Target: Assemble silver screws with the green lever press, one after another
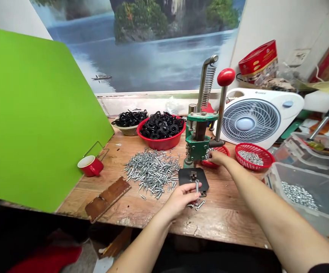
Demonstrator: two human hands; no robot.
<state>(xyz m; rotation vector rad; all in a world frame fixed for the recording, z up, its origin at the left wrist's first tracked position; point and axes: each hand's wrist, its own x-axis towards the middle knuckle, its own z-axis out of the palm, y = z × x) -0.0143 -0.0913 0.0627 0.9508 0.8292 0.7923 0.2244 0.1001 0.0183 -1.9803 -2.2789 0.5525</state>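
My left hand (183, 198) pinches a small metal screw (196, 185) upright over the black base plate (193, 177) of a green hand press (198, 142). A few loose screws (198, 205) lie just under that hand. My right hand (217, 156) reaches into a small red basket (218, 156) beside the press, its fingers curled on small metal parts I cannot make out. The press has a spring and a lever with a red knob (226, 77).
A pile of screws (152, 171) covers the wooden bench. Behind it stand a red bowl (161, 132) and a basket (129, 122) of black rings. A red cup (90, 166), a green board (33, 117), a white fan (252, 118), another red basket (254, 155) and plastic tubs (309, 193) surround the bench.
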